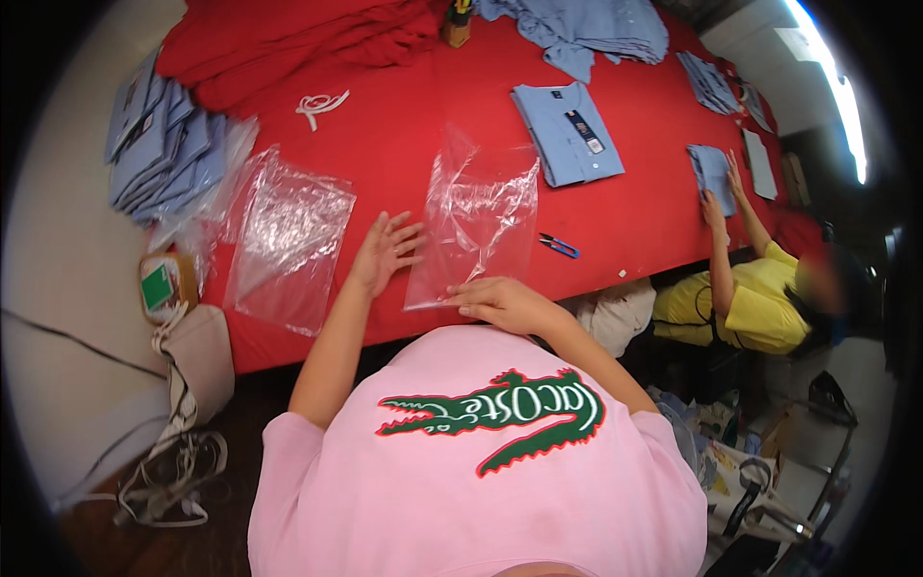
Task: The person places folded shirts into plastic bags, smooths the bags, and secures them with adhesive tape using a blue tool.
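Observation:
A clear plastic bag (486, 207) lies flat on the red-covered table in front of me. My right hand (505, 303) is at its near edge, thumb and fingertips close together on the plastic. Just left of that bag is my left hand (389, 252), held up with its fingers apart and nothing in it. More clear bags (293, 236) lie to its left. Beyond my right hand rests a small pair of blue thread snips (559, 245). Farther back is a folded light blue shirt (569, 144) with a dark tag on its front.
Folded blue shirts (168, 144) are stacked at the far left. Red fabric (298, 43) and loose blue garments (601, 34) lie at the back, near a white strip (322, 106). At right, a person in yellow (735, 298) handles a folded blue garment (711, 178).

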Demonstrator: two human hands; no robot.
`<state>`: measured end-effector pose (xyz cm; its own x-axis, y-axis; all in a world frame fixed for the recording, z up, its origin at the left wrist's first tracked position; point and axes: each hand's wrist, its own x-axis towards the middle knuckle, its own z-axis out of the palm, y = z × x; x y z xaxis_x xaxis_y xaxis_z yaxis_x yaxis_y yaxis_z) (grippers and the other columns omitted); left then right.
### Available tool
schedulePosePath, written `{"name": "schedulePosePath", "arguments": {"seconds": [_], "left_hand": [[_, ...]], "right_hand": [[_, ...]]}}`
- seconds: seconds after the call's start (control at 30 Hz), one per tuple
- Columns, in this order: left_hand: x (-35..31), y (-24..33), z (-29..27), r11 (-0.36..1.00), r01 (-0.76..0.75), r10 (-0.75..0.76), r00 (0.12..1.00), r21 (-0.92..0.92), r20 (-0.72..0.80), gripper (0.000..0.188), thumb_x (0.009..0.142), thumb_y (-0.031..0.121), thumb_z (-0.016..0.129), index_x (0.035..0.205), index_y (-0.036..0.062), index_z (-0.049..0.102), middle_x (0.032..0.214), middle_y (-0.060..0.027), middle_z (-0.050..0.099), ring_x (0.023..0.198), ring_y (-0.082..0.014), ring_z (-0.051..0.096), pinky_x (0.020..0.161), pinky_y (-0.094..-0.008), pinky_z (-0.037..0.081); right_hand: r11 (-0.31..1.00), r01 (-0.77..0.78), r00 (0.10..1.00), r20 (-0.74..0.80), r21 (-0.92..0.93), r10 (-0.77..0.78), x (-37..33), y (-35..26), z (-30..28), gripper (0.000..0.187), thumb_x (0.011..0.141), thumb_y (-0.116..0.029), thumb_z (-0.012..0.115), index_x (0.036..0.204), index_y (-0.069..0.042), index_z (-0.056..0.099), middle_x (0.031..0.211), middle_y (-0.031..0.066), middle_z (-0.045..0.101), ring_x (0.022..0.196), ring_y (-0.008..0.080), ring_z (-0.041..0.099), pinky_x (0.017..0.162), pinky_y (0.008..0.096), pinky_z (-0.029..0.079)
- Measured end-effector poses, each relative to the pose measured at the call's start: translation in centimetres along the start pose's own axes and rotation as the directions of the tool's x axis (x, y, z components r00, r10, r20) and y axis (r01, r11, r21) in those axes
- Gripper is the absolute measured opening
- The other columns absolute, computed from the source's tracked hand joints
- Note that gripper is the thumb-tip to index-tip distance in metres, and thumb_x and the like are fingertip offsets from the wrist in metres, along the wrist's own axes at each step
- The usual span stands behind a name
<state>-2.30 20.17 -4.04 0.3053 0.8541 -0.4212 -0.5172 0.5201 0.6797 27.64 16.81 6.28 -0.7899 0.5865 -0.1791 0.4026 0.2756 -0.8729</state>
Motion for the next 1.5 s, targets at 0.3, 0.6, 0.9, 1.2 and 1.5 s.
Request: {"name": "schedulePosePath", "arguments": {"seconds": [0.3,0.6,0.9,1.2,1.5], "left_hand": [[3.4,-6.7,2.5,0.932,-0.108,0.231,0.913,0.347,-0.337,0.041,0.110,0.012,0.060,0.150,0.0075,0.053,0.131,-0.0119,0.075,0.111,-0.0223,0.075,0.094,-0.0353,0.060],[1.3,-9.6,16.1,0.859,-0.138,0.141,0.990,0.494,0.032,0.052,0.111,0.008,0.057,0.162,0.0082,0.051,0.135,-0.0132,0.074,0.124,-0.0204,0.072,0.107,-0.0360,0.056],[5.3,-4.0,31.2,0.837,-0.008,-0.233,0.900,0.547,0.369,0.046,0.111,0.007,0.053,0.157,0.0066,0.057,0.121,-0.0125,0.079,0.106,-0.0217,0.078,0.100,-0.0366,0.060],[19.2,-8.5,25.9,0.688,0.377,-0.259,0.926,0.621,-0.275,0.055,0.108,0.035,0.070,0.148,-0.0004,0.055,0.126,-0.0178,0.073,0.108,-0.0264,0.075,0.092,-0.0406,0.063],[27.7,-9.9,24.3,0.850,-0.051,0.335,0.822,0.525,-0.462,0.046,0.087,0.013,0.090,0.121,-0.0065,0.066,0.108,-0.0183,0.072,0.093,-0.0271,0.074,0.074,-0.0388,0.063]], "right_hand": [[0.995,-0.036,0.950,-0.311,-0.096,0.005,-2.5,10.3,-2.0,0.024,0.097,-0.023,0.075,0.116,-0.008,0.078,0.116,0.0135,0.076,0.109,0.0375,0.069,0.097,0.0458,0.055],[0.845,-0.345,0.731,-0.682,-0.408,-0.031,-12.7,23.4,-12.7,0.032,0.087,-0.008,0.080,0.118,-0.012,0.077,0.124,0.0086,0.069,0.120,0.0296,0.063,0.101,0.0458,0.050],[0.207,0.200,0.972,-0.220,0.958,0.080,-15.9,20.6,-15.6,0.059,0.098,-0.049,0.074,0.137,-0.005,0.067,0.134,0.0112,0.071,0.117,0.0199,0.067,0.107,0.0344,0.047],[0.714,-0.044,0.856,-0.343,0.698,0.388,-26.8,20.2,-8.6,0.014,0.094,-0.003,0.080,0.107,-0.002,0.078,0.099,0.0043,0.075,0.096,0.0179,0.071,0.086,0.0331,0.057],[0.960,-0.084,0.955,-0.255,0.266,0.154,-24.7,15.6,-4.0,0.013,0.094,-0.010,0.077,0.105,-0.012,0.083,0.100,0.0097,0.077,0.096,0.0280,0.073,0.085,0.0388,0.058]]}}
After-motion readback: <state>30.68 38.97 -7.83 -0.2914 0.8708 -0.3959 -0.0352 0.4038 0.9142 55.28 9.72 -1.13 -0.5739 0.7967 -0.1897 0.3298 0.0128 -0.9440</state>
